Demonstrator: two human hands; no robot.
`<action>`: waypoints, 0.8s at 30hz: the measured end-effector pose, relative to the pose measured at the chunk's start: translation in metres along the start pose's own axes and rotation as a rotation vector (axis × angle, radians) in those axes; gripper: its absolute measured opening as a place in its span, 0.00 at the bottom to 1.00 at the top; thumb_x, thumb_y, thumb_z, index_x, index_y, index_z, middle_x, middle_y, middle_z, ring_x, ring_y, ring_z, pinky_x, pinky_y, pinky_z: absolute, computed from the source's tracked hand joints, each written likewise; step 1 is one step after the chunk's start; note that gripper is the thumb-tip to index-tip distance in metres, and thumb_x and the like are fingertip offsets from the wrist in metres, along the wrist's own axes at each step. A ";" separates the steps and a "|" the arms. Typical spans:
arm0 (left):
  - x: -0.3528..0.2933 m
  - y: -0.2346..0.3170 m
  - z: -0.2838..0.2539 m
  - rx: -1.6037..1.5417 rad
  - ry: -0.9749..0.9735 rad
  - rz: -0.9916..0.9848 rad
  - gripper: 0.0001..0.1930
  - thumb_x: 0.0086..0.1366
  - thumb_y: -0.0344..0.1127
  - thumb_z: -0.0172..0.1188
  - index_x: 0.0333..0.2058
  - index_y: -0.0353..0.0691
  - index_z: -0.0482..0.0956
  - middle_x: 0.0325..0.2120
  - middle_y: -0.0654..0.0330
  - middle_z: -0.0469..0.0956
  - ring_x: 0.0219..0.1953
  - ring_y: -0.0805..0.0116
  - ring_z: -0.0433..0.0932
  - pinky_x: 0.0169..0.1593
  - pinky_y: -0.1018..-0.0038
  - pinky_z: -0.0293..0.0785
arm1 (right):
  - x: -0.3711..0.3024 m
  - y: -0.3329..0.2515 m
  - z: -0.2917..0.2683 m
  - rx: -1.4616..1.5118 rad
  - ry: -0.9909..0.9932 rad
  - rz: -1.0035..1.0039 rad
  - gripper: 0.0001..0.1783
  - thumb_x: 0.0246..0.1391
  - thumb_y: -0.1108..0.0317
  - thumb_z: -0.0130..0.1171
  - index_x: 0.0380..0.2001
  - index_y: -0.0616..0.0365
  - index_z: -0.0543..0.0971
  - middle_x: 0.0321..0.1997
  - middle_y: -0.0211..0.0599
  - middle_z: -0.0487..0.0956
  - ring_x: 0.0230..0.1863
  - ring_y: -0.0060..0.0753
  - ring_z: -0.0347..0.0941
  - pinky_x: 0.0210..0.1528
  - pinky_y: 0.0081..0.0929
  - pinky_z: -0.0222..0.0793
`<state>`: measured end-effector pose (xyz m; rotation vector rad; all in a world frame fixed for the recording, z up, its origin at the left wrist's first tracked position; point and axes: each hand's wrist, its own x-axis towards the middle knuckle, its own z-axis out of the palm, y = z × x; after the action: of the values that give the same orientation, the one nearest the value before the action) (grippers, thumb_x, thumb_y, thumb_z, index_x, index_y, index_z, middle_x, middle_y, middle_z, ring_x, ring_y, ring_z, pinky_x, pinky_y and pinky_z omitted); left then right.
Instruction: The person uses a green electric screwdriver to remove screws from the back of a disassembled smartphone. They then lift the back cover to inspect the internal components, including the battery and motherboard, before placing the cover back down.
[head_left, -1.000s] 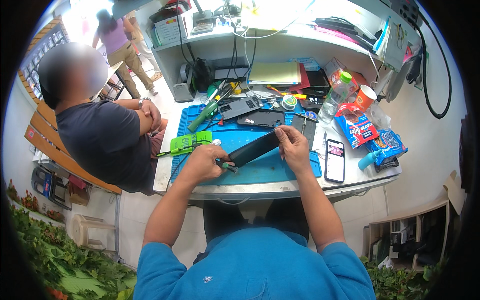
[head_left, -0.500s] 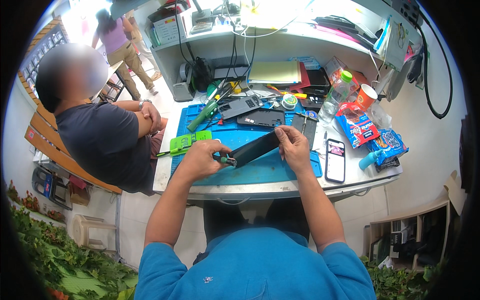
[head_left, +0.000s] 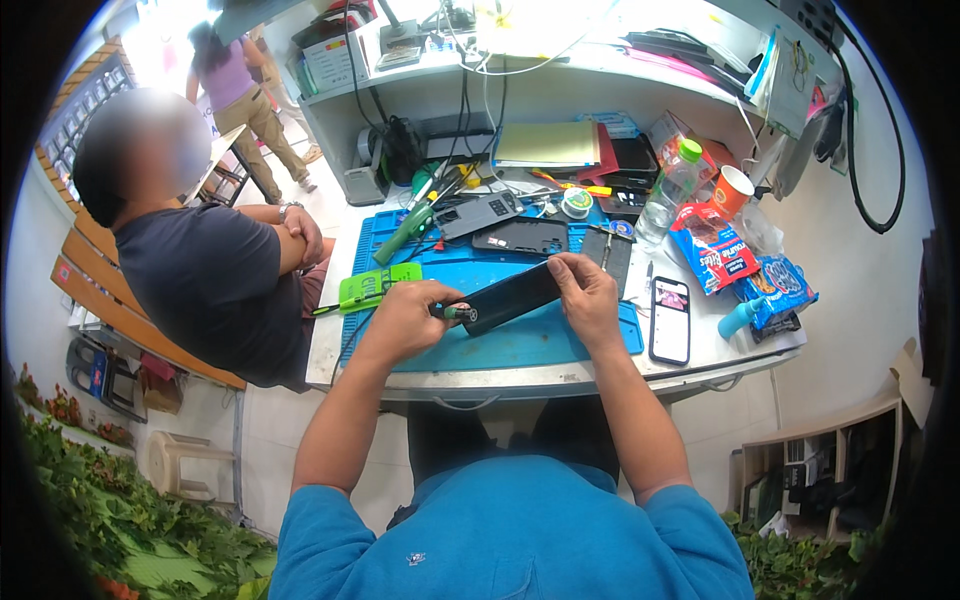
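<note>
The right hand [head_left: 590, 300] pinches the far right corner of a flat black panel [head_left: 513, 300] between thumb and fingers; the left hand [head_left: 410, 320] is closed round a short dark tool [head_left: 460, 314] at the panel's left end. Whether the left fingers also support the panel is hard to tell. The panel is tilted above the blue mat [head_left: 535, 345], between the hands; whether an edge touches down cannot be made out.

Held chiefly by one corner, the panel could twist or slip from that pinch if pushed at the left. The tool's end lies so close to the panel that a careless turn of the wrist could scratch it.

Just beyond, a dark phone frame [head_left: 520, 237] and a grey back cover [head_left: 482, 213] crowd the mat's far side, so a dropped panel could knock them. To the right, a lit phone [head_left: 670, 322] lies near the table's [head_left: 650, 374] near edge, where a swinging forearm might push it off.
</note>
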<state>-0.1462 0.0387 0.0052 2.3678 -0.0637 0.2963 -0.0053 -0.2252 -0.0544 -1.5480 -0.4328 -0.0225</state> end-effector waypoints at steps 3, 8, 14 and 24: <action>0.002 -0.002 -0.003 -0.111 -0.046 -0.140 0.10 0.67 0.36 0.79 0.43 0.37 0.95 0.31 0.54 0.89 0.34 0.65 0.86 0.40 0.69 0.81 | -0.001 -0.006 0.004 0.010 0.056 -0.109 0.16 0.74 0.59 0.74 0.48 0.65 0.92 0.38 0.34 0.91 0.42 0.16 0.83 0.47 0.17 0.78; 0.007 -0.008 -0.016 -0.566 -0.006 -0.100 0.15 0.73 0.42 0.77 0.41 0.33 0.94 0.28 0.65 0.86 0.30 0.74 0.78 0.36 0.74 0.73 | 0.001 0.001 -0.016 0.380 -0.065 0.125 0.32 0.79 0.45 0.65 0.61 0.68 0.85 0.48 0.43 0.88 0.41 0.26 0.86 0.44 0.22 0.81; 0.025 0.000 -0.019 -0.926 0.084 -0.265 0.14 0.77 0.39 0.74 0.51 0.34 0.90 0.33 0.70 0.84 0.26 0.85 0.67 0.30 0.83 0.57 | 0.010 -0.042 0.035 0.818 -0.281 0.155 0.49 0.78 0.26 0.50 0.74 0.65 0.73 0.59 0.51 0.84 0.54 0.41 0.87 0.50 0.38 0.88; 0.110 0.003 -0.037 -0.329 -0.023 -0.131 0.18 0.74 0.50 0.78 0.40 0.37 0.94 0.26 0.68 0.84 0.31 0.77 0.79 0.36 0.73 0.73 | 0.102 -0.080 0.079 1.001 -0.291 0.175 0.49 0.76 0.22 0.44 0.61 0.65 0.77 0.52 0.51 0.86 0.52 0.51 0.88 0.59 0.49 0.87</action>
<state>-0.0470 0.0663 0.0587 2.0383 0.0295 0.1794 0.0459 -0.1256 0.0483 -0.5884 -0.4350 0.4921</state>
